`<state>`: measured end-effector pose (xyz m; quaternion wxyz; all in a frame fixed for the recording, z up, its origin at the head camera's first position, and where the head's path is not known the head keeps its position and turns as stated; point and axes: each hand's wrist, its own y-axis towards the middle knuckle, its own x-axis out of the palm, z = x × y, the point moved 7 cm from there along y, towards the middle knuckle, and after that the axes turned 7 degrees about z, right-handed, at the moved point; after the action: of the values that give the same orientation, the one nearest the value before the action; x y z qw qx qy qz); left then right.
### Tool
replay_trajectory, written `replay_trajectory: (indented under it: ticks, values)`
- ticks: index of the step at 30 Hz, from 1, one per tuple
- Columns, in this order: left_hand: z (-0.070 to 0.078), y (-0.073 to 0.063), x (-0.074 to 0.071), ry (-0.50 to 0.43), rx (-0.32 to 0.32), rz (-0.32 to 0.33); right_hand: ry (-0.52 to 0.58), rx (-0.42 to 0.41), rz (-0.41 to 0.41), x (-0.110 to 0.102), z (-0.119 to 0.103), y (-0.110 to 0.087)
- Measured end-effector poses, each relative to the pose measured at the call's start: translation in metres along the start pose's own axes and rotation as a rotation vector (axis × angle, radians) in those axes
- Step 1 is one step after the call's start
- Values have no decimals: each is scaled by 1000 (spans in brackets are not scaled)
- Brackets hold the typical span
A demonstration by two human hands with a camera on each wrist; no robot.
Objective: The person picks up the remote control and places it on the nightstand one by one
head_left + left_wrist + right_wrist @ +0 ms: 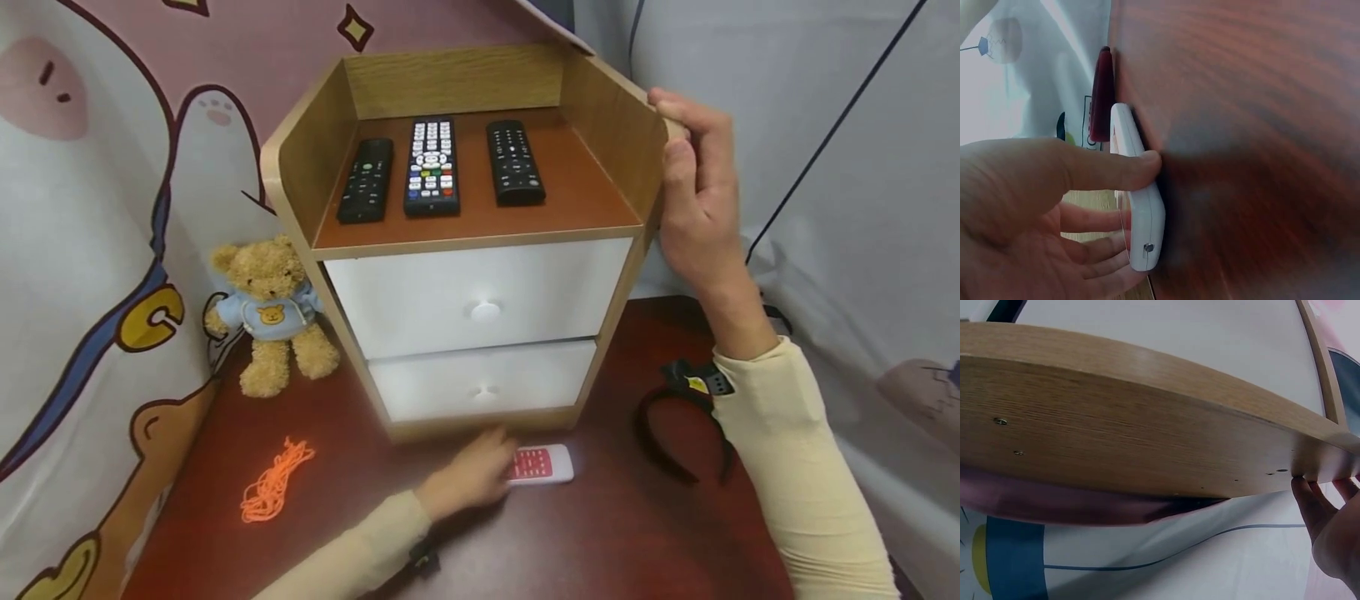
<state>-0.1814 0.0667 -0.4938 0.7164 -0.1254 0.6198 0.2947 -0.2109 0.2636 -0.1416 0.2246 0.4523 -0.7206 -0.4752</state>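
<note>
My left hand [476, 471] is at the left end of a white remote control [553, 463] with a red keypad, low at the tabletop in front of a small wooden cabinet [611, 142]. In the left wrist view, the thumb presses one long edge of the remote and the fingers lie at its opposite side, pinching it. My right hand [701, 192] grips the front top edge of the cabinet's right side panel. In the right wrist view its fingertips touch the panel's outer face. Three dark remotes lie on the cabinet top: left [366, 179], middle [432, 196], right [514, 162].
Two white drawers, upper [420, 300] and lower [427, 392], are pushed in. A teddy bear [273, 321] in a blue hoodie sits left of the cabinet. An orange cord bundle [272, 487] lies front left. A dark headband [651, 442] lies on the right, near my right sleeve.
</note>
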Motion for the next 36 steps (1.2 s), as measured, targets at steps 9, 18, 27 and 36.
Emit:
replay_trajectory:
  ticks: [9,18,27,36]
  values:
    - [14,-9,-39,-63,61,-66,-14,-55,-7,1,-2,5]
    - [40,-22,-140,-126,191,-7,0,-37,-22,5,0,7]
    - [67,-32,-224,-175,163,160,-8,-78,-37,2,-1,3]
    - [75,-16,-321,-238,144,396,-31,-56,-24,-1,0,1]
